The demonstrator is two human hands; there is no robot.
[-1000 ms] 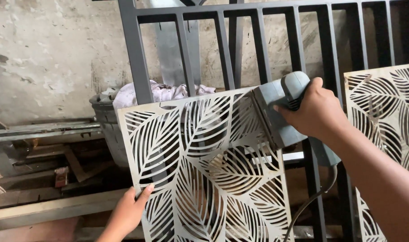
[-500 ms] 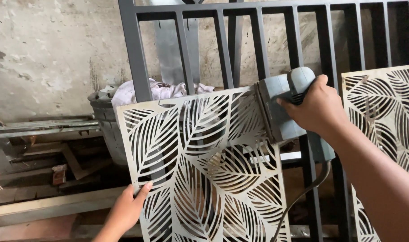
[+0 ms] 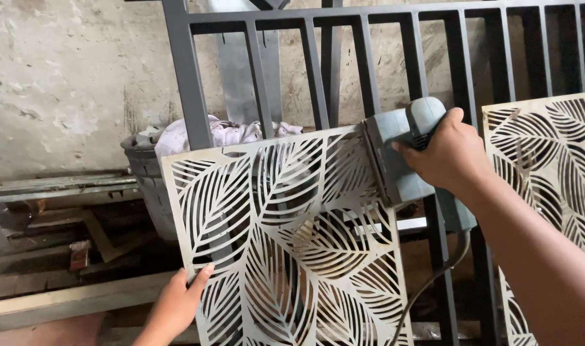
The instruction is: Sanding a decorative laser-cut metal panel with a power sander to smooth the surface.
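Observation:
A pale metal panel (image 3: 286, 237) cut through with a leaf pattern stands upright in front of a dark grey barred gate frame (image 3: 190, 83). My left hand (image 3: 177, 304) grips the panel's lower left edge. My right hand (image 3: 449, 154) is wrapped around a grey-blue power sander (image 3: 401, 154), whose flat pad presses against the panel's upper right edge. The sander's cord (image 3: 433, 282) hangs down below it.
A second leaf-pattern panel (image 3: 549, 179) leans at the right. A grey bucket (image 3: 145, 179) stuffed with white rags (image 3: 222, 134) stands behind the gate. Metal bars and scrap (image 3: 62, 192) lie along the floor at the left, under a rough concrete wall (image 3: 68, 83).
The sander and my right hand have shifted slightly right and down along the panel's upper right edge. My left hand stays on the lower left edge.

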